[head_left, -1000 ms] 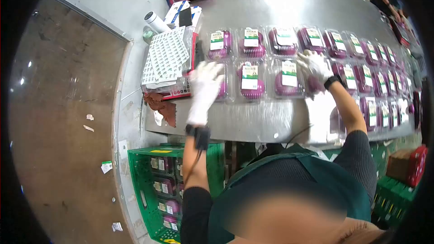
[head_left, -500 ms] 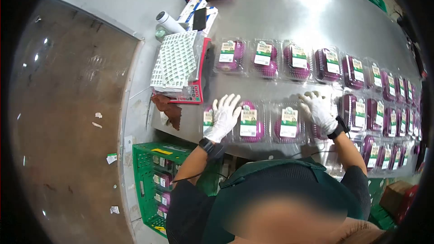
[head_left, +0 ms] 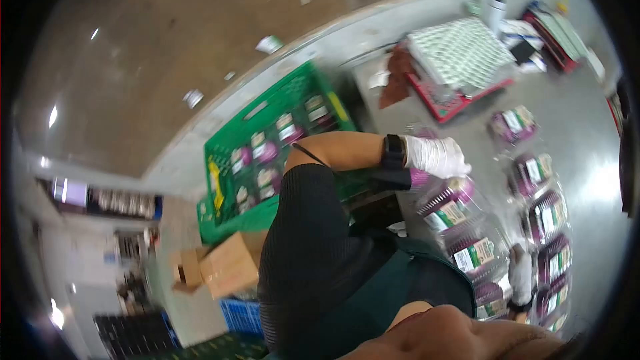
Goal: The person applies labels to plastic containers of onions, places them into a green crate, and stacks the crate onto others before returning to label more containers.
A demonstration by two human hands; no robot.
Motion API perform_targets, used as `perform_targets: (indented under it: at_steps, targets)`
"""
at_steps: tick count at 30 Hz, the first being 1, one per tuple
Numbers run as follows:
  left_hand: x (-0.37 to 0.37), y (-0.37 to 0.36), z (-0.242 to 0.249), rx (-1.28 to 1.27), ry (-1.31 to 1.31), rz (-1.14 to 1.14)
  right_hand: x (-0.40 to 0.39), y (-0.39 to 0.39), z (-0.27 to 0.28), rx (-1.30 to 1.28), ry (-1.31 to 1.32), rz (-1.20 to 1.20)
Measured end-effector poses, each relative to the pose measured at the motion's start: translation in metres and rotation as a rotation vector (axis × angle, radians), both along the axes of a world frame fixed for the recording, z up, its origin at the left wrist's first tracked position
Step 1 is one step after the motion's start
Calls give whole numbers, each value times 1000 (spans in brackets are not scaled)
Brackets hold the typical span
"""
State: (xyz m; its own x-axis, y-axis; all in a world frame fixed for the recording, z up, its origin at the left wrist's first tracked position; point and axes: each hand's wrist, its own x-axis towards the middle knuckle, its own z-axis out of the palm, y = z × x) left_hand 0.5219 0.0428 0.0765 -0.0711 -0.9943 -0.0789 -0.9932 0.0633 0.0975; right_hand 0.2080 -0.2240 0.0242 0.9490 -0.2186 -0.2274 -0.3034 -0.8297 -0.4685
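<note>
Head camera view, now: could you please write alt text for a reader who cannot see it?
A person's white-gloved left hand grips one end of a row of clear clamshell packs of purple produce on a steel table. The gloved right hand touches the far end. A green crate holding similar packs stands beside the table.

My gloved left hand (head_left: 435, 156) reaches out, forearm bare, black band on the wrist, fingers (head_left: 456, 163) curled downward. My gloved right hand (head_left: 521, 276) sits low, partly hidden, its grip unclear.
</note>
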Motion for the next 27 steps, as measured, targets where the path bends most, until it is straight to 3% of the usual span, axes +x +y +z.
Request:
perform_targets:
  at_steps: [1,3,4,6,8,9,11,14,16,18,19,21,23,26,27]
  targets:
    - [-7,24,9,-40,-38,26,7,11,18,-32,17,10]
    - [-9,63,25,-409,-113,36,24,39,49,-278,-164,140]
    - [-5,81,35,-470,-213,127,23,44,61,-514,-73,153]
    - [3,127,79,-627,-488,256,57,70,102,-342,-227,181]
    - [5,187,115,-521,-668,505,83,94,128,-154,-430,127]
    - [7,219,126,-591,-666,562,97,105,137,-74,-531,80]
    - [4,284,144,-936,-261,806,135,114,161,-362,-627,388]
    - [-17,380,172,-815,-359,961,197,183,178,-232,-774,386]
    - [-13,451,152,-636,-612,943,234,261,205,-78,-722,453]
    - [-22,506,137,-368,-603,970,274,332,216,129,-617,537]
    - [-19,535,120,-232,-693,871,298,364,212,264,-537,578]
    - [-14,585,93,-136,-513,944,355,418,203,189,-450,958]
    - [8,637,51,-15,-260,1048,406,479,173,221,-387,1141]
    - [67,683,3,40,-139,1215,491,554,100,185,-147,1270]
    - [91,697,-8,-112,-167,1076,514,574,68,122,-60,1270]
